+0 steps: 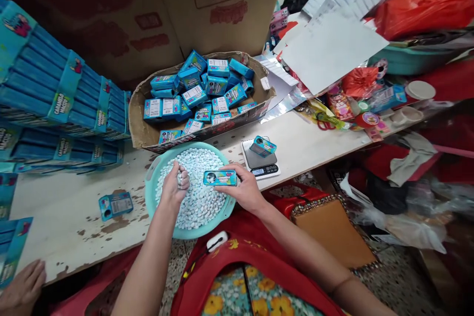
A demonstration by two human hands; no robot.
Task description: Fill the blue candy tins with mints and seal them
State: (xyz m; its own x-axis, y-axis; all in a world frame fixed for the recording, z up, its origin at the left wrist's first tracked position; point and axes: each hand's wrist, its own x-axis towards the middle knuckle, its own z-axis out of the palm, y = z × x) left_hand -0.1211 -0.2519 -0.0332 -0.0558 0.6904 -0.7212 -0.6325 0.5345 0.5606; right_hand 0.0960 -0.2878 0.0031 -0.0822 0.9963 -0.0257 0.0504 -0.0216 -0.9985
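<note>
Fingers of our left hand (177, 185) curl tightly around some pale, pebble-like candies (200, 210) from the round plastic bowl (150, 200); fingers of our right hand (246, 190) pinch a slim blue box (219, 177) above its right side, hiding some; rightward, a scale (255, 160) carries another box (263, 146) on the chipped surface (314, 143).

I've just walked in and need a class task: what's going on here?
Over a turquoise basin of small white pieces, one person's left hand is closed around a few, while the right hand holds a small blue box. To the right, another box rests on a digital scale. Behind the basin, a cardboard tray holds many more. A second person's hand shows at lower left.
</note>
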